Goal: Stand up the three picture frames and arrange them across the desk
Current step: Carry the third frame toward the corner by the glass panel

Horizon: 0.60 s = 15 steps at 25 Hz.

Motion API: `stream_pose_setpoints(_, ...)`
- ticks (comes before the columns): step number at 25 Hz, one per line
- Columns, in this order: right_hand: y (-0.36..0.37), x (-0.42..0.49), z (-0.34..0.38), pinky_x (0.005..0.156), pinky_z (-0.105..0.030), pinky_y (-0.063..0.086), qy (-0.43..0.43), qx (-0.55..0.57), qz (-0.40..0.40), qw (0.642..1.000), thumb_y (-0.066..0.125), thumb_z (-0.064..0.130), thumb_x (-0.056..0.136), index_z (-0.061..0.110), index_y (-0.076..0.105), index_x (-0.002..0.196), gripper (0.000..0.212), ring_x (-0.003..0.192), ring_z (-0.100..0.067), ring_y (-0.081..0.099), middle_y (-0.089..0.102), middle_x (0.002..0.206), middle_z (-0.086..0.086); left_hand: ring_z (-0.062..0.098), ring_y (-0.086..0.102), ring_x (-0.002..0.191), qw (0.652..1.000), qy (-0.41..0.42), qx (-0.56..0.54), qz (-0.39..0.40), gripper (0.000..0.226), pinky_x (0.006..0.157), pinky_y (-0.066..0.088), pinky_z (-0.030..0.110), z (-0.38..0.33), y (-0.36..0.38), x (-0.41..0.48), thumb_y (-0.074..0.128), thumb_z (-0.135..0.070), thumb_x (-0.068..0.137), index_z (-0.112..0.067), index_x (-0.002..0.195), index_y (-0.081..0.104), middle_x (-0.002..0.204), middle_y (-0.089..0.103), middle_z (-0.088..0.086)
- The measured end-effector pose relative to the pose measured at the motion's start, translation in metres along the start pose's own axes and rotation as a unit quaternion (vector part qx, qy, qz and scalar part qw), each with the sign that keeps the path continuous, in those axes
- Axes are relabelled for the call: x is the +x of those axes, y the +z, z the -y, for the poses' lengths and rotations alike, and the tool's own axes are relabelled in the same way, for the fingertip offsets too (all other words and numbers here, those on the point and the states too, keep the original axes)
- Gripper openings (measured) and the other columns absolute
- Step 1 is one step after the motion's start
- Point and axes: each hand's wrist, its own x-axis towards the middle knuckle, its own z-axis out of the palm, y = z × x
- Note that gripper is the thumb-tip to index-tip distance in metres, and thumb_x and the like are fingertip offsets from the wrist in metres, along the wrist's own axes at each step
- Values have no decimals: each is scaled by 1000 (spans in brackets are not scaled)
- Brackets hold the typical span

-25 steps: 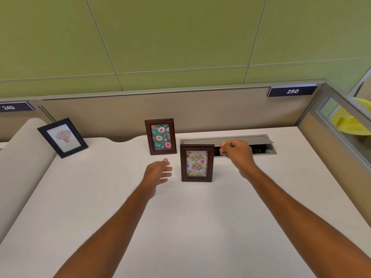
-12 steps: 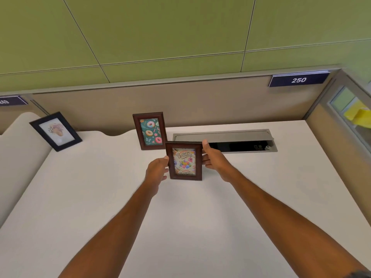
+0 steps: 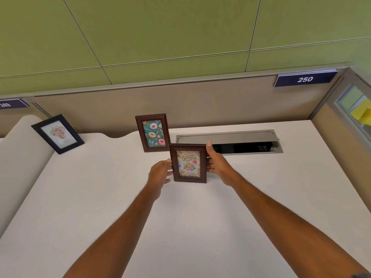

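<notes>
Both hands grip the birthday frame (image 3: 188,163) by its side edges, left hand (image 3: 160,173) and right hand (image 3: 215,162), probably to steady it upright. It stands at picture centre on the desk (image 3: 200,217), overlapping the donut frame (image 3: 153,133), so it likely needs shifting right.

The brown frame (image 3: 188,163) between my hands carries a card reading "Happy Birthday" at top and again at bottom. A dark plate (image 3: 305,79) on the partition rail reads "250"; another plate (image 3: 12,104) far left reads "249".
</notes>
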Motion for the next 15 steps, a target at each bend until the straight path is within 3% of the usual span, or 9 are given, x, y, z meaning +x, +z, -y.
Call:
stream_pose_setpoints(9,5,-15,3,100,-40,53,-7,19,-46,999,30,71,105,25,60,131,61,114,-25,67,69,125,-3,31,67,126,999,18,24,18,48,106,58,52,-3,5,-9,49,-56,107,-16,132,60,138,69,8)
stream_pose_setpoints(15,-9,-45,8,103,-43,54,-19,25,-86,996,33,71,105,24,59,135,61,117,-26,67,68,130,-5,31,67,126,997,38,25,64,50,108,56,52,-14,16,-25,48,-58,107,-18,136,60,137,69,6)
